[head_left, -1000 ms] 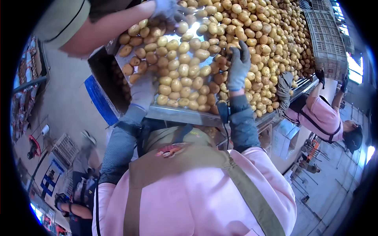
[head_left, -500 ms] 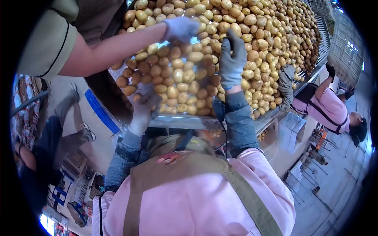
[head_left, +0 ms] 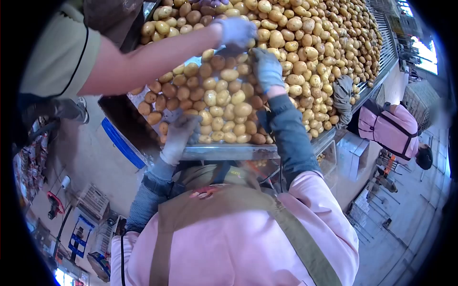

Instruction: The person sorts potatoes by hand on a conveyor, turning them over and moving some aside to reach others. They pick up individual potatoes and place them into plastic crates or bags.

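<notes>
Many yellow-brown potatoes (head_left: 229, 112) cover a metal sorting table (head_left: 224, 151). My left hand (head_left: 180, 132), in a pale glove with dirty fingertips, is over the potatoes at the table's near edge; its blurred fingers do not show clearly whether they hold one. Farther up, my right hand (head_left: 268, 67), in a grey glove, reaches onto the pile with its fingers bent beside a co-worker's gloved hand (head_left: 237, 32). Whether anything is between my right fingers is hidden.
The co-worker's bare forearm (head_left: 157, 56) crosses the table from the left. A grey cloth (head_left: 342, 95) lies on the pile's right edge. Another person in pink (head_left: 389, 125) is at the right. A blue bar (head_left: 121, 143) stands left of the table.
My right hand has moved left and slightly down, nearer the co-worker's hand. That hand has shifted right. The person at the left has mostly left the view. The person in pink has turned and lowered their arms.
</notes>
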A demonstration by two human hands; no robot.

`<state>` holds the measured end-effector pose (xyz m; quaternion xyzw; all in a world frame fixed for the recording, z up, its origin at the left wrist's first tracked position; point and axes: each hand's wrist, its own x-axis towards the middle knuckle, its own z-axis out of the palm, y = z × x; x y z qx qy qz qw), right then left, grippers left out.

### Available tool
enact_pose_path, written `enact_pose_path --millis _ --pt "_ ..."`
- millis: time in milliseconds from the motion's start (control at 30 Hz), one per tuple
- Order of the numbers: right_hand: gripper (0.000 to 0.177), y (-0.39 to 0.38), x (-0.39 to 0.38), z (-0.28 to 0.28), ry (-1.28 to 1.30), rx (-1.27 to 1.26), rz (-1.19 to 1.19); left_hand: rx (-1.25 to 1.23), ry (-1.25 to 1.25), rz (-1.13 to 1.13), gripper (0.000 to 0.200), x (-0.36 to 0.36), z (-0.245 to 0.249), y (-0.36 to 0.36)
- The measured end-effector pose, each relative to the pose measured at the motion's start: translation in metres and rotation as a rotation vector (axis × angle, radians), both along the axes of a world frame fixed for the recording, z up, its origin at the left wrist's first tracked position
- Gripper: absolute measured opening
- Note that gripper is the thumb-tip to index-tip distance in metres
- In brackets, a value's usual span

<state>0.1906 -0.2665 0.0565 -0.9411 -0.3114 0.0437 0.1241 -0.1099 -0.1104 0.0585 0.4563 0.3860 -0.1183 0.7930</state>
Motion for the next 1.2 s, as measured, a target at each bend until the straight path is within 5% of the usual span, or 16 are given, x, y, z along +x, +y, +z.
enact_pose_path --millis 133,267,367,433,500,633,733,833,967,1000,1033,1067,1167,1200 --pt "0.029 0.030 0.021 -0.014 0.055 -0.398 -0.047 0.091 -0.006 -0.088 0.021 0.014 0.017 0.002" --pt "0.027 0.032 0.015 0.002 0.108 -0.247 -0.117 0.022 -0.057 -0.077 0.028 0.019 0.017 -0.006" --pt "0.031 0.010 -0.023 0.038 0.160 0.210 -0.368 -0.123 -0.161 -0.098 0.039 0.026 0.038 -0.003" --pt "0.037 0.001 -0.072 0.073 0.666 0.474 -0.406 -0.115 -0.271 -0.144 0.050 0.022 0.034 -0.003" --pt "0.037 -0.015 -0.116 0.052 0.756 0.223 -0.136 -0.060 -0.338 -0.141 0.050 0.021 0.034 -0.010" --pt "0.022 -0.012 -0.077 0.019 0.080 0.168 0.001 -0.452 -0.121 0.073 0.048 0.018 0.022 -0.015" --pt "0.025 0.022 -0.035 -0.003 -0.110 -0.033 0.146 0.165 -0.415 -0.262 0.041 -0.002 -0.002 -0.021" --pt "0.020 0.052 -0.015 -0.022 -0.113 -0.251 0.027 0.192 -0.360 -0.301 0.040 -0.006 0.004 -0.019" --pt "0.025 0.049 -0.049 -0.014 -0.197 0.105 -0.072 0.346 -0.373 -0.303 0.048 -0.014 -0.002 -0.018" --pt "0.025 0.046 -0.078 0.010 -0.096 0.189 -0.049 0.175 -0.377 -0.287 0.056 -0.011 0.000 -0.011" --pt "0.029 0.038 -0.110 0.028 0.158 0.365 -0.004 0.338 -0.412 -0.267 0.055 -0.009 0.005 -0.013" --pt "0.035 0.028 -0.139 0.064 0.570 0.223 0.027 0.499 -0.443 -0.244 0.055 -0.007 0.010 -0.018" --pt "0.034 -0.011 -0.165 0.044 0.497 0.356 0.073 0.118 -0.427 -0.092 0.054 -0.005 -0.003 -0.016" --pt "0.034 -0.028 -0.140 0.031 0.500 0.315 -0.005 -0.485 -0.311 0.074 0.054 -0.009 -0.019 -0.009"
